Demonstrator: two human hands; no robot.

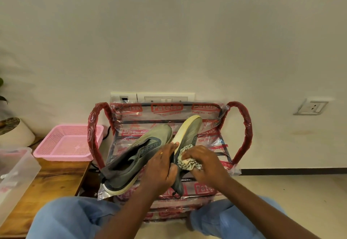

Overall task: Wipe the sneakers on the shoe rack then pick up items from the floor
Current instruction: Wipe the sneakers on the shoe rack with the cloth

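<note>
Two grey sneakers with pale soles are on the top tier of a red-framed shoe rack (242,126) still wrapped in printed plastic. The left sneaker (131,161) lies flat on the rack, toe pointing up and right. The right sneaker (189,129) is tipped on its side, sole facing left. My left hand (161,171) grips this tipped sneaker around its middle. My right hand (202,161) holds a bunched white cloth with dark pattern (187,158) pressed against the sneaker's upper.
A pink mesh basket (69,143) sits on a wooden bench (48,182) to the left, beside a clear plastic box (15,171) and a white plant pot (16,129). Wall sockets (165,98) lie behind the rack. My knees in blue trousers frame the rack. Pale floor lies to the right.
</note>
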